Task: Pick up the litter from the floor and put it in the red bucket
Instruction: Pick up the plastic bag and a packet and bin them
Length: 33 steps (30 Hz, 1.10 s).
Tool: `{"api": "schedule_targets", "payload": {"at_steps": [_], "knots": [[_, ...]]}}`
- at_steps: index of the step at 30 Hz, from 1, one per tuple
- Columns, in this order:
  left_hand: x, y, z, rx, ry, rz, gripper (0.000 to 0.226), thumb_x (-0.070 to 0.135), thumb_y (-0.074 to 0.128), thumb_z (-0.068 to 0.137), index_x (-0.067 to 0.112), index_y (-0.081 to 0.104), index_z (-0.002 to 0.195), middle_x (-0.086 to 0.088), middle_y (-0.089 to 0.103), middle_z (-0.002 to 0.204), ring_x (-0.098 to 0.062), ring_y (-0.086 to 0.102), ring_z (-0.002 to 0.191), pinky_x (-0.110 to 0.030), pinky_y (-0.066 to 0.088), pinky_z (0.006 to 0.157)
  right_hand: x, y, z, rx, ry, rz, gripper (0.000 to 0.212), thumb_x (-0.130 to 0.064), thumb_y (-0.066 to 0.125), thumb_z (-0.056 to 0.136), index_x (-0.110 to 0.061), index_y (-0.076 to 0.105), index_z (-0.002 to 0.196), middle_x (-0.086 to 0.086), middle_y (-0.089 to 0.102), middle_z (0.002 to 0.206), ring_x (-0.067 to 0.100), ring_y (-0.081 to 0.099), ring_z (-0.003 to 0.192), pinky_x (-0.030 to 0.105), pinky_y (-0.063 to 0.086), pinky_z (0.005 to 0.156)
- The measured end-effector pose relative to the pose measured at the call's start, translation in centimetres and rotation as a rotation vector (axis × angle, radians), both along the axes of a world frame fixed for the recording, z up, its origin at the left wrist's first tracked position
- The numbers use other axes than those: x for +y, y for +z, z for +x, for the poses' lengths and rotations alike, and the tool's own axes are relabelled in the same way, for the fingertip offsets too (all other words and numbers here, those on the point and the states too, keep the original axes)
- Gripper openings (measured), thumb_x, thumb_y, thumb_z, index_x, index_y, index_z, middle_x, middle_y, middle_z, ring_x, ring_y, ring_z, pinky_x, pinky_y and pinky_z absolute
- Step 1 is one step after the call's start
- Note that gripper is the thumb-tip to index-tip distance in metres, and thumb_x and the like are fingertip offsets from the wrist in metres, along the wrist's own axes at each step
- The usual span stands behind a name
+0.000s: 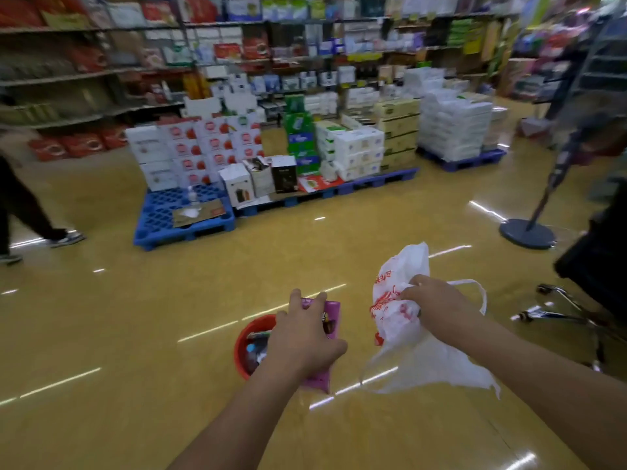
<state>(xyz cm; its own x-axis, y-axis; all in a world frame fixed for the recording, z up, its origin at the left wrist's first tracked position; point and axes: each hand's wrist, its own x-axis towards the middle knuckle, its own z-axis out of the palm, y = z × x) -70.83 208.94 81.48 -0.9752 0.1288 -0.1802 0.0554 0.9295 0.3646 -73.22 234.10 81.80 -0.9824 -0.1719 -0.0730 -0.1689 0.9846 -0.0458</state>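
Gripping a purple carton (pixel 331 315) just over the red bucket (pixel 241 351), L hand (pixel 305 337) curls round its stiff, light body, while R hand (pixel 437 301), at 3 o'clock of it, bunches a white plastic bag (pixel 397 296): limp, slippery, prob best held by the crumpled middle.

The mouth of the red bucket (pixel 241 344) is largely covered by the left hand (pixel 302 337) and the purple carton (pixel 330 317) gripped in it; only its left part is exposed. The room just to the right is taken by the white plastic bag (pixel 400 320) bunched in the right hand (pixel 437 300). Open floor (pixel 118 317) is seen left of the bucket and ahead, up to the blue pallet (pixel 152 228). The right side is crowded by a round stand base (pixel 526 234) and wheeled chair legs (pixel 570 310).
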Motion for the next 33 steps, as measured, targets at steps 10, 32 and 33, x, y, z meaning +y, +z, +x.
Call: {"api": "schedule_targets", "payload": {"at_steps": [10, 32, 33], "knots": [[-4.8, -0.7, -2.9, -0.008, 0.216, -0.024, 0.092, 0.054, 0.061, 0.071, 0.039, 0.017, 0.151, -0.007, 0.003, 0.161, -0.04, 0.034, 0.132, -0.039, 0.039, 0.1, -5.5, -1.3, -8.6, 0.0, 0.214, -0.064, 0.05, -0.004, 0.053, 0.081, -0.028, 0.064, 0.124, 0.001, 0.055, 0.116, 0.023, 0.06, 0.104, 0.034, 0.05, 0.08], [-20.5, -4.7, -19.9, -0.065, 0.353, 0.03, 0.094, 0.054, 0.062, 0.072, 0.036, 0.015, 0.152, -0.008, 0.002, 0.161, -0.043, 0.032, 0.133, -0.043, 0.041, 0.099, -23.6, -4.2, -28.1, -0.053, 0.359, -0.025, 0.05, -0.003, 0.044, 0.089, -0.027, 0.06, 0.13, 0.002, 0.053, 0.123, 0.023, 0.058, 0.109, 0.027, 0.043, 0.078], [-21.2, -4.8, -20.7, -0.069, 0.352, 0.03, 0.094, 0.054, 0.062, 0.072, 0.036, 0.015, 0.152, -0.008, 0.003, 0.161, -0.043, 0.032, 0.133, -0.043, 0.041, 0.098, -24.3, -4.2, -28.9, -0.061, 0.364, -0.022, 0.051, -0.003, 0.044, 0.089, -0.027, 0.059, 0.131, 0.003, 0.053, 0.123, 0.024, 0.058, 0.109, 0.029, 0.045, 0.082]]}}
